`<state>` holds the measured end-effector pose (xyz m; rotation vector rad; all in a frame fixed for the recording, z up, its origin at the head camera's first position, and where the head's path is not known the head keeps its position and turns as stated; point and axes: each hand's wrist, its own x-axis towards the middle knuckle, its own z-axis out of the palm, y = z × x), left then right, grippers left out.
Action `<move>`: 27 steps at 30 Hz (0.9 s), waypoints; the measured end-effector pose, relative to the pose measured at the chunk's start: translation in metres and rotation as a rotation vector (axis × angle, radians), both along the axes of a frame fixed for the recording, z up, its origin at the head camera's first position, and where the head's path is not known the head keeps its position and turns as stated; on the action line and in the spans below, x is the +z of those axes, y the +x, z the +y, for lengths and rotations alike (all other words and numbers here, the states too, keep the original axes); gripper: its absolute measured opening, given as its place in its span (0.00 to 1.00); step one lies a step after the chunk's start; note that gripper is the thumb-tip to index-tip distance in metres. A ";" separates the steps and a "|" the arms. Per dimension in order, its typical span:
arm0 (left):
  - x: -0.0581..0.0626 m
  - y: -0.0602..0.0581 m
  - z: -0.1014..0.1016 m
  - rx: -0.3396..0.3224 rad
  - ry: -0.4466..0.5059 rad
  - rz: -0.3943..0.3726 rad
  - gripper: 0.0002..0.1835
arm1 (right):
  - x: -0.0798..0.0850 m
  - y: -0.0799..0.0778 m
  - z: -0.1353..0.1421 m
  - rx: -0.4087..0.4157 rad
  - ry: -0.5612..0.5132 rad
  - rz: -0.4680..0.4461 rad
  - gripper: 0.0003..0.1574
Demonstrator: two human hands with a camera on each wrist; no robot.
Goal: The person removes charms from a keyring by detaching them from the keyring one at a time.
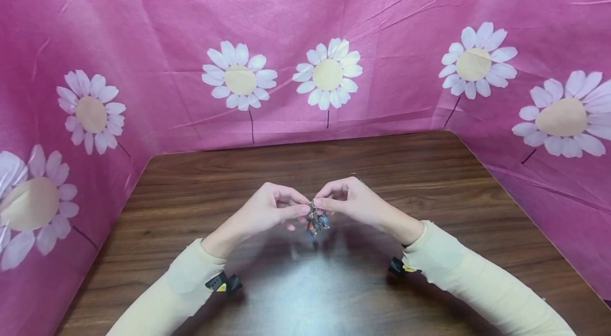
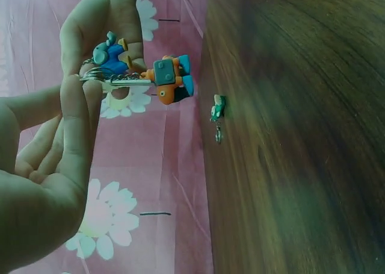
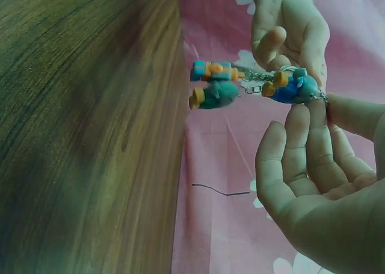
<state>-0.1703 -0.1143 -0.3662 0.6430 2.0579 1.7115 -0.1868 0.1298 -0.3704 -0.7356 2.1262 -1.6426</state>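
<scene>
Above the table, both hands hold a small bunch of keychains whose little figures hang down. My left hand (image 1: pixel 258 214) pinches the metal rings (image 1: pixel 312 208) between thumb and fingers. With thumb and index finger, my right hand (image 1: pixel 360 206) grips a ring at the top of the blue figure keychain (image 3: pixel 292 87), which has a grey head and yellow feet. An orange-and-teal robot figure (image 2: pixel 169 78) dangles from the left hand's side. Beside it in the right wrist view hangs a green figure (image 3: pixel 215 96) with yellow feet. Fingers partly hide the rings.
Another keychain, a green-and-white figure (image 2: pixel 218 108) with a metal ring, lies on the brown wooden table (image 1: pixel 191 171); my right hand mostly hides it in the head view. A pink cloth (image 1: pixel 286 2) printed with daisies surrounds the table's back and sides.
</scene>
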 end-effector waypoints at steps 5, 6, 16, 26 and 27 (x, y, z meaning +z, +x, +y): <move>0.001 0.002 0.002 0.036 0.061 -0.022 0.08 | 0.002 0.000 0.001 0.008 -0.024 0.001 0.09; 0.002 0.003 0.003 0.048 0.072 -0.029 0.09 | 0.002 0.000 0.001 0.006 -0.024 0.006 0.09; 0.003 0.006 0.006 0.126 0.184 -0.094 0.11 | 0.000 0.001 0.003 -0.026 -0.020 -0.021 0.09; 0.000 0.002 0.003 0.018 0.069 -0.042 0.12 | 0.008 0.002 0.002 -0.008 -0.073 -0.046 0.11; 0.001 0.002 0.003 0.010 0.050 -0.018 0.12 | 0.008 0.002 0.001 0.000 -0.072 -0.047 0.11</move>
